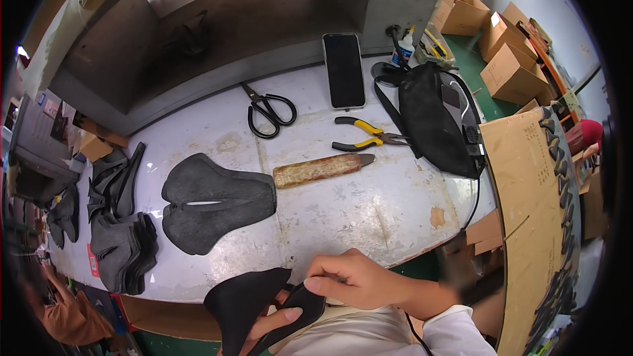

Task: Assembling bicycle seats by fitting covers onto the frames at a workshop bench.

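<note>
Close to my body at the table's near edge, I hold a black bicycle-saddle cover that is curved and folded. My left hand grips it from below, its thumb on the inner side and the other fingers partly hidden by the material. The fingers of my right hand pinch the cover's right edge. Beyond the cover, a flat dark grey saddle-shaped piece with a central slit lies on the white table. Its narrow end meets a tool with a brown wrapped handle and a short dark blade.
Past these lie scissors, yellow-and-black pliers and a phone. A black pouch with a cable sits right, near a glue bottle. Dark pieces are stacked left. A grey metal housing bounds the back; cardboard stands right.
</note>
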Demonstrator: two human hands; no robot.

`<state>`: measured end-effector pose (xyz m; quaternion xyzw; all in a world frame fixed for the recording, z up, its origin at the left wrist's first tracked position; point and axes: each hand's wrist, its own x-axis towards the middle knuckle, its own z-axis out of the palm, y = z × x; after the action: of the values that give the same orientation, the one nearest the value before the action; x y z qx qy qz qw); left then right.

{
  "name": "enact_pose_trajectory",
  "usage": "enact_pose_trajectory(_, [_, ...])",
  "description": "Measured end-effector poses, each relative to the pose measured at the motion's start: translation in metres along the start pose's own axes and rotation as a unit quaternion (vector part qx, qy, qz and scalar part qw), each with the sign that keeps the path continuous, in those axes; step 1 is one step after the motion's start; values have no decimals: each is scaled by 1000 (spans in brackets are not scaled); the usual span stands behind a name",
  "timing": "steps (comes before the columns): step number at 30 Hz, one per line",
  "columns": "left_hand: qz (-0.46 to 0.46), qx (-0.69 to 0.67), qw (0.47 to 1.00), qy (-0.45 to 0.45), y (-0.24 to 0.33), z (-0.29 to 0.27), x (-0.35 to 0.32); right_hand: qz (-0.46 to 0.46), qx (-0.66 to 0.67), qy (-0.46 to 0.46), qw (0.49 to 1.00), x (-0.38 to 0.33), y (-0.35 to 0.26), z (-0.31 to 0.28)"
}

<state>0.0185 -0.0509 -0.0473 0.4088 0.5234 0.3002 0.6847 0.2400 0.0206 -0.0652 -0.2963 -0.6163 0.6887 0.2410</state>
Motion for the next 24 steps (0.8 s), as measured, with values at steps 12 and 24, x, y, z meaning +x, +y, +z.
enact_pose_trajectory(12, [70, 109, 991, -13, -20, -6, 8, 155, 388, -124, 900, 2, 26, 12])
enact_pose_trajectory(24, [51, -21, 988, 143, -23, 22, 8, -75, 43, 63, 994, 4, 18, 15])
